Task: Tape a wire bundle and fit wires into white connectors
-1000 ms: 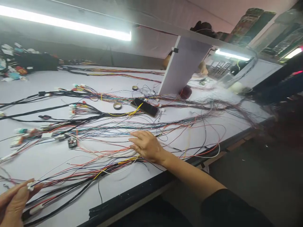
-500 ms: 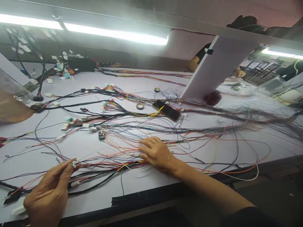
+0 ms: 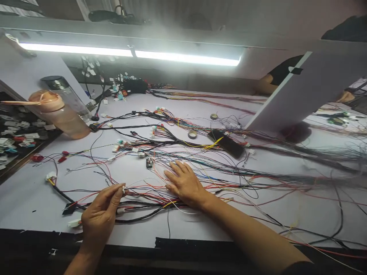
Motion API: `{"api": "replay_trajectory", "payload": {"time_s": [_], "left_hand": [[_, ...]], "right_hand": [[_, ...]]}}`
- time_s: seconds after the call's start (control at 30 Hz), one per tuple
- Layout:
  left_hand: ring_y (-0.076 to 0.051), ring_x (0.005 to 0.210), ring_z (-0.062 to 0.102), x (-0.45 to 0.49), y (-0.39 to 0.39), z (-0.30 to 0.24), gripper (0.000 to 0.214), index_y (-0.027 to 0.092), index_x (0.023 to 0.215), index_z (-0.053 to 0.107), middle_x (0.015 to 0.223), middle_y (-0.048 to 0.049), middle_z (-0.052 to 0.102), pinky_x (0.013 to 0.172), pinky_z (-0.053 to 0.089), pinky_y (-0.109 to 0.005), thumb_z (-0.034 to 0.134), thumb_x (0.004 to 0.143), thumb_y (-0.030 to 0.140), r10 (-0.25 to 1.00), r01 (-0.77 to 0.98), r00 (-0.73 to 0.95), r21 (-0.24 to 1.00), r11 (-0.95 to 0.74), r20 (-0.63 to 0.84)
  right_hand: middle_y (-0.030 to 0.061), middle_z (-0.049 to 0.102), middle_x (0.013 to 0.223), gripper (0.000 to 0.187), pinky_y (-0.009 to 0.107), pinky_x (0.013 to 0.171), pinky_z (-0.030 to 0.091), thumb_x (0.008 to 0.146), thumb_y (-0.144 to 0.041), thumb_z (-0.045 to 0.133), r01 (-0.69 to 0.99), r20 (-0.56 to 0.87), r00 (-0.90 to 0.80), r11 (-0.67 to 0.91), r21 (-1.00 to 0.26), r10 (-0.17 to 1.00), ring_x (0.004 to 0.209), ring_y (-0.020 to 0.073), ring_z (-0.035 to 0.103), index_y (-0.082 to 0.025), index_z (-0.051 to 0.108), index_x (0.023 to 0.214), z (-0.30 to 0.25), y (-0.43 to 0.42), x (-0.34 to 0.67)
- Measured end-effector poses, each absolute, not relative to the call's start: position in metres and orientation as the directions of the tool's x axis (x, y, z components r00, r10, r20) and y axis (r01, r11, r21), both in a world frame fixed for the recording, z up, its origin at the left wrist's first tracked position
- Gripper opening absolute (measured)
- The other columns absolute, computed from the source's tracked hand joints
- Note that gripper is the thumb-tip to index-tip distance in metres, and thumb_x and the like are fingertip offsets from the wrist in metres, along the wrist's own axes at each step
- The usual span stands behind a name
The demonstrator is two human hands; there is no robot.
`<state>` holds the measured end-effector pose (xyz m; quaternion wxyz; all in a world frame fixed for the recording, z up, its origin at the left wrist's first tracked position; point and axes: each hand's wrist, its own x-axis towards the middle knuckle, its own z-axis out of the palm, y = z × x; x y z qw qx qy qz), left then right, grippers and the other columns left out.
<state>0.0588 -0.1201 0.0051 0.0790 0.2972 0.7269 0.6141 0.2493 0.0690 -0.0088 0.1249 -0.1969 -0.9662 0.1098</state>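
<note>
Between the thumb and fingers of my left hand (image 3: 100,214) is pinched a small white connector (image 3: 124,189); a thin white wire runs from it toward the right. My right hand (image 3: 185,185) lies palm down with fingers spread over the bundle of loose wires (image 3: 155,187). Below both hands runs a black-sleeved wire harness (image 3: 137,220), with a white plug (image 3: 75,223) near its left end. A small black connector block (image 3: 149,163) lies just beyond my hands, left of the right one.
A black phone (image 3: 228,144) and a tape roll (image 3: 192,134) lie among further harnesses. At left stand a peach-lidded bottle (image 3: 67,118) and a bin of connectors (image 3: 23,133). A white divider panel (image 3: 281,91) rises at right; a co-worker's arm (image 3: 263,84) shows behind it.
My view has swung left, so the table contents appear farther right and the bottles and connector bin show. My left hand keeps its pinch; my right hand still rests on the wires.
</note>
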Motion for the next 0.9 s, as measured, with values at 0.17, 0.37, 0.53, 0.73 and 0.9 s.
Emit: {"api": "replay_trajectory", "payload": {"time_s": [0.17,0.37,0.53,0.73,0.9], "left_hand": [[-0.017,0.077,0.071,0.058,-0.122,0.004,0.023,0.020,0.098,0.075,0.098,-0.0048,0.072,0.082,0.061,-0.032,0.074,0.081,0.035,0.536,0.309,-0.813,0.949,0.067,0.227],[-0.018,0.077,0.072,0.059,-0.121,0.006,0.022,0.020,0.094,0.075,0.095,-0.0050,0.073,0.079,0.062,-0.031,0.074,0.080,0.037,0.538,0.310,-0.810,0.949,0.057,0.232],[-0.019,0.077,0.072,0.059,-0.123,0.009,0.024,0.020,0.095,0.075,0.096,-0.0056,0.073,0.073,0.062,-0.031,0.073,0.080,0.039,0.553,0.268,-0.814,0.960,0.085,0.178],[-0.019,0.077,0.072,0.054,-0.125,0.007,0.021,0.021,0.093,0.076,0.095,-0.0052,0.074,0.077,0.062,-0.031,0.073,0.080,0.038,0.570,0.334,-0.783,0.941,0.047,0.250],[-0.018,0.078,0.071,0.054,-0.122,0.009,0.022,0.022,0.093,0.076,0.094,-0.0039,0.074,0.080,0.061,-0.030,0.073,0.080,0.039,0.558,0.374,-0.785,0.924,0.078,0.270]], "right_hand": [[0.0095,0.059,0.139,0.037,0.051,0.110,0.039,0.097,-0.040,0.054,0.242,0.340,-0.882,0.934,-0.264,0.325,0.134,0.0330,0.047,-0.020,0.064,0.127,-0.015,0.070,0.253],[0.0042,0.075,0.106,0.021,0.041,0.104,0.037,0.100,-0.031,0.050,0.087,0.419,-0.882,0.948,-0.307,0.217,0.105,0.0173,0.064,-0.023,0.069,0.107,0.006,0.077,0.247],[0.0075,0.073,0.110,0.023,0.035,0.089,0.043,0.098,-0.032,0.055,0.203,0.340,-0.887,0.926,-0.319,0.312,0.102,0.0194,0.063,-0.020,0.066,0.114,0.027,0.091,0.199],[0.0112,0.064,0.119,0.044,0.040,0.088,0.044,0.091,-0.049,0.061,0.452,0.119,-0.862,0.854,-0.259,0.492,0.110,0.0264,0.058,-0.018,0.061,0.122,0.030,0.091,0.123],[0.0080,0.067,0.113,0.030,0.040,0.087,0.044,0.098,-0.040,0.051,0.439,0.080,-0.880,0.866,-0.239,0.469,0.105,0.0236,0.062,-0.018,0.068,0.107,0.031,0.092,0.086]]}}
